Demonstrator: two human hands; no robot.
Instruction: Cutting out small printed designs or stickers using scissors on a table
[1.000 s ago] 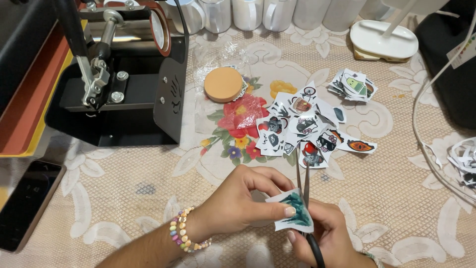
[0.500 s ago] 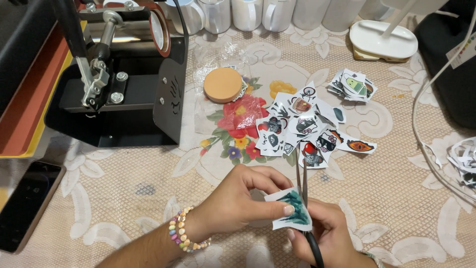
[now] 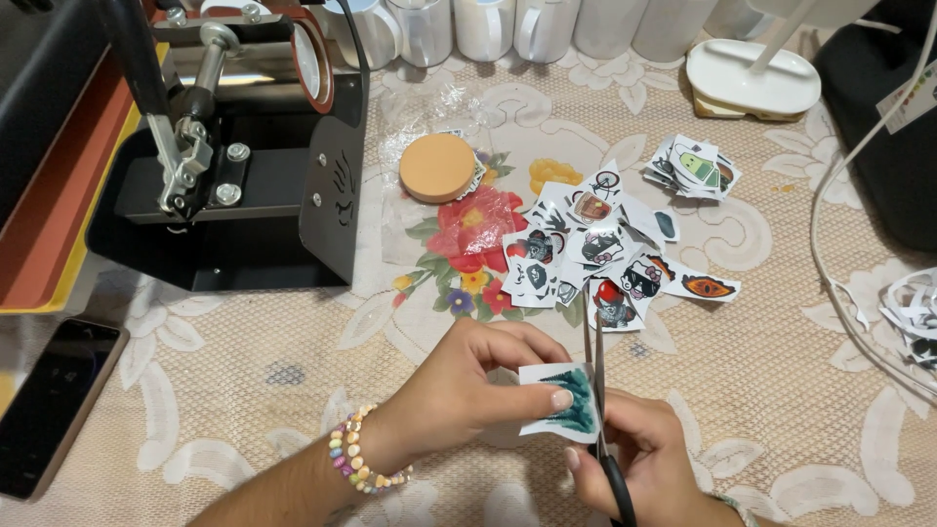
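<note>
In the lower middle of the frame, the left hand [image 3: 468, 385] pinches a small paper cut-out with a teal print [image 3: 561, 400], its fingers [image 3: 547, 398] closed together on the left edge of the paper. The right hand [image 3: 644, 459], at the bottom edge, is closed around the black handles of the scissors [image 3: 597, 390], whose blades point up and stand nearly together at the right edge of the cut-out. Just above, a pile of cut stickers [image 3: 595, 254] lies on the lace-covered surface [image 3: 244, 390].
</note>
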